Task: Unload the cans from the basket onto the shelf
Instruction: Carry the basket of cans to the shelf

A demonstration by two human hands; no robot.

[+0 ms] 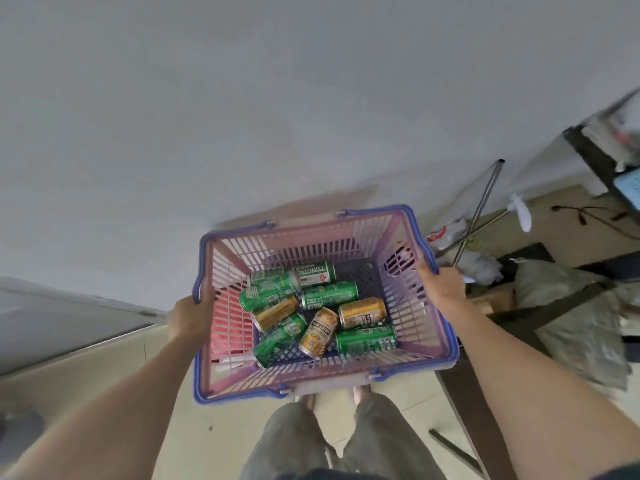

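A pink plastic basket (pixel 408 341) with a blue rim hangs in the air in front of me, above my legs. My left hand (pixel 188 318) grips its left rim and my right hand (pixel 440 284) grips its right rim. On the basket's floor lie several cans on their sides: green ones such as the can (pixel 329 294) near the middle and the can (pixel 365 339) at the front right, and yellow ones such as the can (pixel 362 311) and the can (pixel 318 332). No shelf is visible in this view.
A pale wall (pixel 277 98) fills the upper half, close ahead. Metal poles (pixel 479 209), a white rag and crumpled bags lie on the floor at the right, beside a dark table frame (pixel 588 157). Grey sacks (pixel 581 323) sit at far right.
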